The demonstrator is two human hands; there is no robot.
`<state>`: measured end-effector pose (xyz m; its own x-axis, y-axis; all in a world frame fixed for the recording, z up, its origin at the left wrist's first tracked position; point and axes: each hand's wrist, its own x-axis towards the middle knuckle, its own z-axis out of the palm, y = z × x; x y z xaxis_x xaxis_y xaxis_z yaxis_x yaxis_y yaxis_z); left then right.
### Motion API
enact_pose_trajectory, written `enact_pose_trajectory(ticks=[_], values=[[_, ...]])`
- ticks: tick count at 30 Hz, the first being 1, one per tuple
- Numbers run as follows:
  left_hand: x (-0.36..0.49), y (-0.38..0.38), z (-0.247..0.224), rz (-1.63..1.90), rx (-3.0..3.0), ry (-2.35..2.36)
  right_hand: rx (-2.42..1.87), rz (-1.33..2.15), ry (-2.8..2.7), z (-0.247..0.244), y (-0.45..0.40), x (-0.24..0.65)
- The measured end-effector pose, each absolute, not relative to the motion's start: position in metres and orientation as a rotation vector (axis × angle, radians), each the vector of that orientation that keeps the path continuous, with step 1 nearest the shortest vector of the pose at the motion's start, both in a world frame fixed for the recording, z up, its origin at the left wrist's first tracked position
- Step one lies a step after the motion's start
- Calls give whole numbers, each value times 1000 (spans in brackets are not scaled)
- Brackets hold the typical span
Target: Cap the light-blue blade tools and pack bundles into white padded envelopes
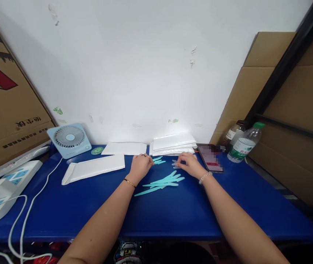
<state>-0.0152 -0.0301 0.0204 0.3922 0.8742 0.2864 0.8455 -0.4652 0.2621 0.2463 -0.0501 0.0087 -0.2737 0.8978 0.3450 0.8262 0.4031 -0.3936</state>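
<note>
My left hand (pixel 141 167) is closed, its fingertips pinched at the near ends of a few slim teal eyebrow razors (pixel 159 160) that point to the right. Across a small gap, my right hand (pixel 191 164) is also closed, with thumb and forefinger on small clear plastic covers (pixel 175 164). How many covers it grips cannot be made out. Below and between both hands, several more teal eyebrow razors (pixel 164 180) lie in a loose, fanned pile on the blue tabletop (pixel 170 216).
White padded envelopes (pixel 93 168) lie at the left and stacked (pixel 173 143) along the wall. A light-blue fan (pixel 70 139), a green disc (pixel 97 150) and a power strip (pixel 21 179) with cables occupy the left. A phone (pixel 211 157) and two bottles (pixel 244 145) stand right.
</note>
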Motion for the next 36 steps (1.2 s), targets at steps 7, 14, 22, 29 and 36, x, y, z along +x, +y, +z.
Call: enact_pose_trajectory(ticks=[7,14,22,29,36], values=[[-19,-27,16,637,2504,1508,-1403,304,-2274,11,-58,249],[-2,-43,15,393,2599,1131,-1415,373,-2409,9,-61,233],[-11,-32,18,532,2608,1387,-1402,166,-2271,9,-54,242],[-24,-29,23,698,2501,1518,-1425,359,-2245,21,-64,257],[-8,-44,19,396,2640,1021,-1388,520,-2479,18,-75,238]])
